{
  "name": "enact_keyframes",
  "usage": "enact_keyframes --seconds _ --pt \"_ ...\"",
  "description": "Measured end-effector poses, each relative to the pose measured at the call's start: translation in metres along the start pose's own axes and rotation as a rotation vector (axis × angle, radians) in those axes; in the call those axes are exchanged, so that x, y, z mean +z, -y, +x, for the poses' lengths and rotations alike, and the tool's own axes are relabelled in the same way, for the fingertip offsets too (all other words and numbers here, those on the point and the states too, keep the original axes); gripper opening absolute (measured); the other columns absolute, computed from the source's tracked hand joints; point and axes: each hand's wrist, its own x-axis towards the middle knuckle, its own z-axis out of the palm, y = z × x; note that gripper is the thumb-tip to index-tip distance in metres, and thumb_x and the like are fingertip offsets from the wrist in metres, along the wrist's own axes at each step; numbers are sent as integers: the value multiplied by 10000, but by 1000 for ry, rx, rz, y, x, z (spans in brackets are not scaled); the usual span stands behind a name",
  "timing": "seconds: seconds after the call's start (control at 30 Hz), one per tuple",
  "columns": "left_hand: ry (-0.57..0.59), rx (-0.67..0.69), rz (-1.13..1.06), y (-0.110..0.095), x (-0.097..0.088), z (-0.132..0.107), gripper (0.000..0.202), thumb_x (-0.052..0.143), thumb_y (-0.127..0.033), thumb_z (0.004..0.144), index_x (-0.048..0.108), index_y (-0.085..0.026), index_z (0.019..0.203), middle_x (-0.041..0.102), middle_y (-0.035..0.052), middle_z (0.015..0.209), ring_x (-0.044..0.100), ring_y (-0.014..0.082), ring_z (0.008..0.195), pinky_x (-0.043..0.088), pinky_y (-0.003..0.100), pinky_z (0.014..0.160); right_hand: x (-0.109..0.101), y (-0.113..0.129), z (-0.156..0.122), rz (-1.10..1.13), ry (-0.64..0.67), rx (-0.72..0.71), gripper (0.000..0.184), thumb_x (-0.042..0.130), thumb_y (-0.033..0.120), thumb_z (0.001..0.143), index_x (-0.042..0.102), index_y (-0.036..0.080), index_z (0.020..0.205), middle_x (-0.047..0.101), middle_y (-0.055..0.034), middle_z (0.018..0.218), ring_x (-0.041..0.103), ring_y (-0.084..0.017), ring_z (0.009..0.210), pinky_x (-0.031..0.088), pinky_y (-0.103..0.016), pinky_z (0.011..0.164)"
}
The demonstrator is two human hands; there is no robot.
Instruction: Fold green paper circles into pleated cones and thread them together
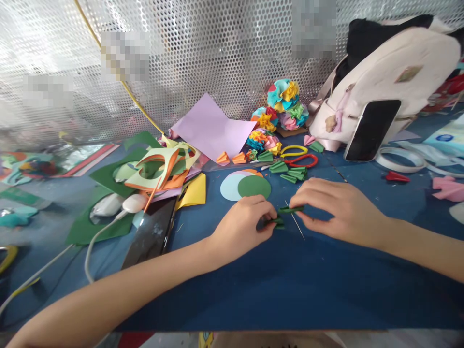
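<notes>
Green paper pieces [290,209] lie under my fingers, two narrow, dark, folded strips, one just above the other, low on the blue tabletop [290,295] in front of me. My left hand [241,227] is pinched narrow, its fingertips closed on the lower strip. My right hand [337,208] is also nearly closed, its fingers curved down over the upper strip. A thin metal pin [295,220] lies just beside the strips, under my right fingers.

The only label is a blue oval on a pale packet [447,137] at far right, too small for me to read. Above my hands sit more folded green pieces [290,173], scissors with red handles [299,159], and overlapping paper circles [246,187] in pale blue and green. Behind them are colourful paper flowers [284,104] and a lilac paper sheet [212,128]. A phone [371,129] leans against a pale bag [384,82], and another phone [150,232] lies left of my left hand, near cut green and orange paper scraps [155,169].
</notes>
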Motion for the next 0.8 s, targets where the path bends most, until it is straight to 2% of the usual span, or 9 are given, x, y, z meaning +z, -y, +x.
enact_keyframes --seconds 0.17,0.23,0.43,0.57,0.8 --pt "-9 -106 -127 1 -1 2 124 620 -62 746 655 -161 810 612 -3 785 579 117 722 474 228 678 4 5 -7 -167 -35 -300 146 570 109 893 623 179 1010 692 -49 928 610 -177 820 517 -322 761" --pt "-4 -135 -150 0 -1 2 125 622 -65 737 667 -161 802 627 -5 776 585 115 707 477 227 670 5 5 -7 -205 -48 -363 145 561 103 900 638 164 1007 705 -60 925 625 -188 826 531 -332 758" --pt "22 -203 -215 -1 -5 3 115 617 -86 742 688 -157 799 662 -2 767 609 107 683 486 208 648 13 6 -7 -136 -25 -320 154 537 105 923 654 145 1014 709 -77 949 635 -187 817 545 -331 751" --pt "81 -263 -259 2 -7 6 124 600 -109 754 700 -160 807 685 -1 749 611 108 669 493 199 631 20 8 -9 -95 6 -296 202 509 78 932 649 132 1066 705 -95 1000 660 -192 875 554 -317 779" --pt "116 -252 -254 8 -10 6 171 571 -118 762 715 -168 840 707 4 785 613 111 685 495 204 645 23 12 -8 -116 4 -322 246 473 65 940 644 121 1108 711 -96 1000 678 -207 928 571 -348 840"
